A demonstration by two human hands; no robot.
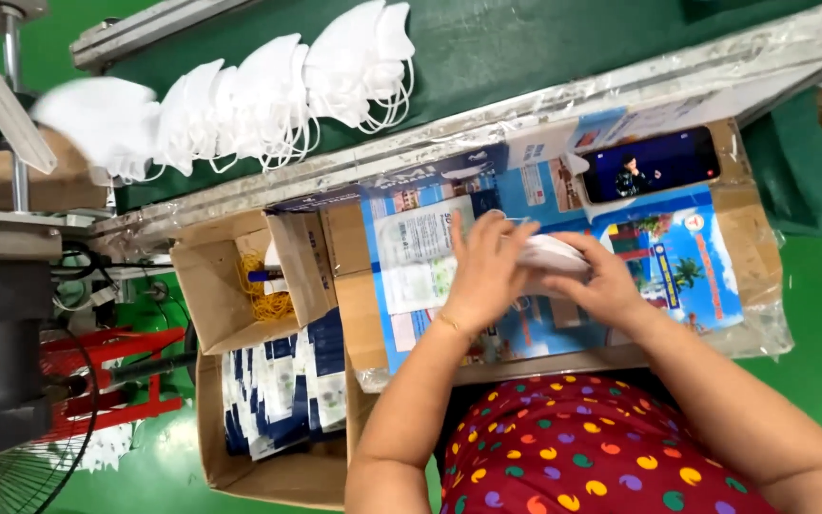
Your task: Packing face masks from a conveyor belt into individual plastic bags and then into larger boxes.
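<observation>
My left hand (482, 271) and my right hand (611, 281) are pressed together around a small stack of folded white face masks (552, 255), held just above the work surface. The left hand's fingers spread over the top of the stack, while the right hand grips it from the right side. Beneath the left hand lies a clear printed pouch (416, 255) on a flattened cardboard sheet (677, 257) covered with blue printed paper and plastic film.
A row of white masks (268, 100) lies on the green conveyor belt (506, 48) at the top. A phone (649, 164) rests on the cardboard. A small open box (230, 286) holds yellow rubber bands, and a larger box (278, 390) holds filled pouches. Machine parts stand at the left.
</observation>
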